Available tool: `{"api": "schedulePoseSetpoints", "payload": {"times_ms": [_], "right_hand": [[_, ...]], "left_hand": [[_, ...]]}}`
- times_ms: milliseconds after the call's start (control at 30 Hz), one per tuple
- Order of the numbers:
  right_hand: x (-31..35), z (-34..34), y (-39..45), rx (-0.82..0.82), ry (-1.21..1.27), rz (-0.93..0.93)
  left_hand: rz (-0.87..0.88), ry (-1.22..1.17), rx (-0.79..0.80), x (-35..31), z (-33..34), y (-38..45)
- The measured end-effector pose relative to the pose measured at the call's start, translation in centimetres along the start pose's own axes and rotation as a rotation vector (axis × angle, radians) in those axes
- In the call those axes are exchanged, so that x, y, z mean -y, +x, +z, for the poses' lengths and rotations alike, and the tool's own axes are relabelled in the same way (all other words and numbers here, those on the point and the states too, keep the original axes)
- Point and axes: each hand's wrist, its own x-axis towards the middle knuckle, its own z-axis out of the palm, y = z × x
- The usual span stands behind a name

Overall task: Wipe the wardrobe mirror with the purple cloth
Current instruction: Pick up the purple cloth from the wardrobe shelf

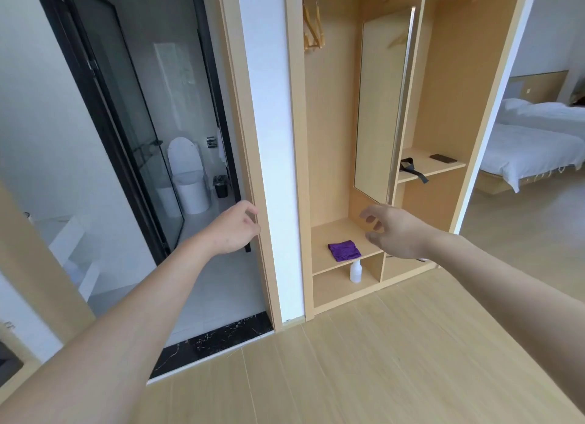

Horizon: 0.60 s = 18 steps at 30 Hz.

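Observation:
The purple cloth lies crumpled on a low wooden shelf inside the open wardrobe. A tall narrow mirror hangs on the wardrobe's middle divider, above the shelf. My right hand is stretched forward with fingers spread, holding nothing, just right of and above the cloth. My left hand hovers with loosely curled fingers in front of the wooden door frame, left of the wardrobe, also holding nothing.
A white plastic bottle stands in the cubby under the shelf. Wooden hangers hang from the rail. A black strap and a dark phone lie on the right-hand shelf. A bathroom with toilet is left, a bed right.

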Motion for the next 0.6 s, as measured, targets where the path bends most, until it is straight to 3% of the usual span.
{"api": "schedulePoseSetpoints", "payload": {"times_ms": [233, 600], "right_hand": [[-6.3, 3.9, 5.8, 0.105, -0.038, 0.116], [-11.6, 3.6, 18.4, -0.014, 0.146, 0.313]], "left_hand": [[-0.020, -0.094, 0.109, 1.9, 5.2, 9.9], [0.050, -0.092, 0.216, 1.4, 7.2, 27.6]]}}
